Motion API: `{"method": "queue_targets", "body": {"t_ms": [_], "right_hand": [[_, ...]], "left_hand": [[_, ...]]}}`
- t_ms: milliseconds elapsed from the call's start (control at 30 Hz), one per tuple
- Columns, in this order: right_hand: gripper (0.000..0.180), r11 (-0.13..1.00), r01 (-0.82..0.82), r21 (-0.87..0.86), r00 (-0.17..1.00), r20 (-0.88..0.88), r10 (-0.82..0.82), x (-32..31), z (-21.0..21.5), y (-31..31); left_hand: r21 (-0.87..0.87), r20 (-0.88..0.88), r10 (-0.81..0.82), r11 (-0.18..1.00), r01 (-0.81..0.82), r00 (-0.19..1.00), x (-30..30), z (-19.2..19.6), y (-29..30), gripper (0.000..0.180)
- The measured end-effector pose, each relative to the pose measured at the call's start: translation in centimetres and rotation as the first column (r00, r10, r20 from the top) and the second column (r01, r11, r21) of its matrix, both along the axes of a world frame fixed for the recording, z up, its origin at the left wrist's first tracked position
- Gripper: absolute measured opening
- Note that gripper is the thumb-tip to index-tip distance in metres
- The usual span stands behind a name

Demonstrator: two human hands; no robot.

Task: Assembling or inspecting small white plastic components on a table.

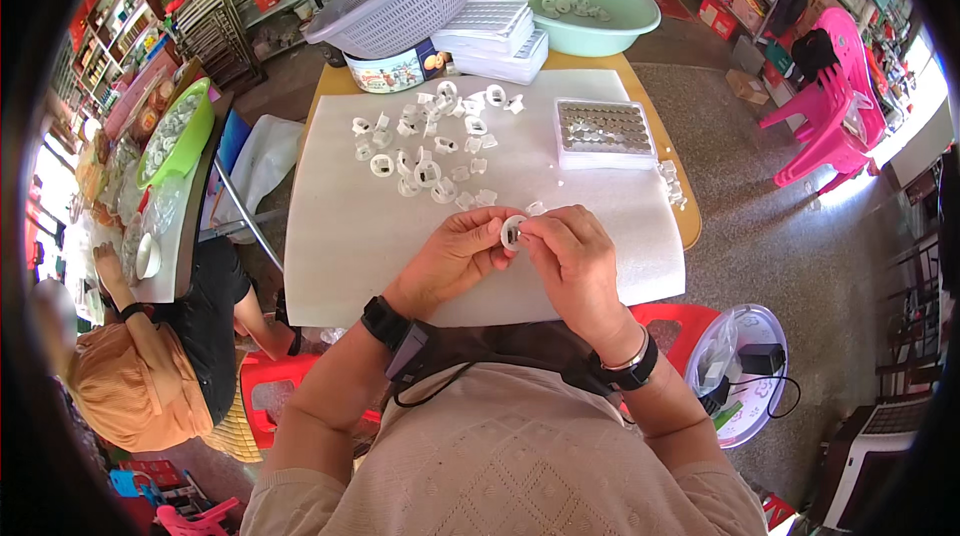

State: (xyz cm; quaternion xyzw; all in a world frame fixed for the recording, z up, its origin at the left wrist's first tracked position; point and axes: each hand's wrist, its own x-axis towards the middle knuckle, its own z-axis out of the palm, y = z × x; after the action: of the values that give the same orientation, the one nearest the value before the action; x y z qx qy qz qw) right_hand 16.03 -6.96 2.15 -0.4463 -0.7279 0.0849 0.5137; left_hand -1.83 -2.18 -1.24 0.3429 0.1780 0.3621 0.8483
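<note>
Over the near middle of the white-covered table (380, 266), my left hand (455, 256) pinches a small round white plastic piece (511, 232) with a dark centre. My right hand (578, 261) is closed at the same piece, its thumb and fingertips pressed on the right edge; whether a smaller part sits between them is hidden. Just beyond my hands lie many similar round white pieces (427, 173), scattered with small white clips (485, 198). At the right of the sheet sits a white tray (606, 160) filled with rows of small grey metallic parts (605, 126).
At the table's far side stand a grey basket (400, 1), a round tin (385, 73), stacked white trays (490, 31) and a green basin (578, 11). Another person (150, 366) sits at a table on the left. A tub (765, 336) stands at my right, past a red stool (680, 321).
</note>
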Motion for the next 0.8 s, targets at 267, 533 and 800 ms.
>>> {"method": "queue_targets", "body": {"t_ms": [267,533,800], "right_hand": [[0.017,0.987,-0.057,-0.152,0.992,-0.118,0.039,0.1,-0.4,0.1],[0.014,0.956,-0.090,-0.280,0.970,-0.243,0.020,0.4,-0.7,0.1],[0.013,0.915,-0.223,-0.337,0.918,-0.388,0.081,0.4,-1.6,0.0]], "left_hand": [[0.072,-0.064,-0.004,0.997,0.009,0.998,0.2,0.2,-0.2,0.033],[0.124,-0.086,-0.006,0.992,0.017,0.996,0.4,0.1,-0.2,0.034],[0.120,-0.157,-0.038,0.991,0.057,0.987,0.1,0.2,-0.2,0.036]]}}
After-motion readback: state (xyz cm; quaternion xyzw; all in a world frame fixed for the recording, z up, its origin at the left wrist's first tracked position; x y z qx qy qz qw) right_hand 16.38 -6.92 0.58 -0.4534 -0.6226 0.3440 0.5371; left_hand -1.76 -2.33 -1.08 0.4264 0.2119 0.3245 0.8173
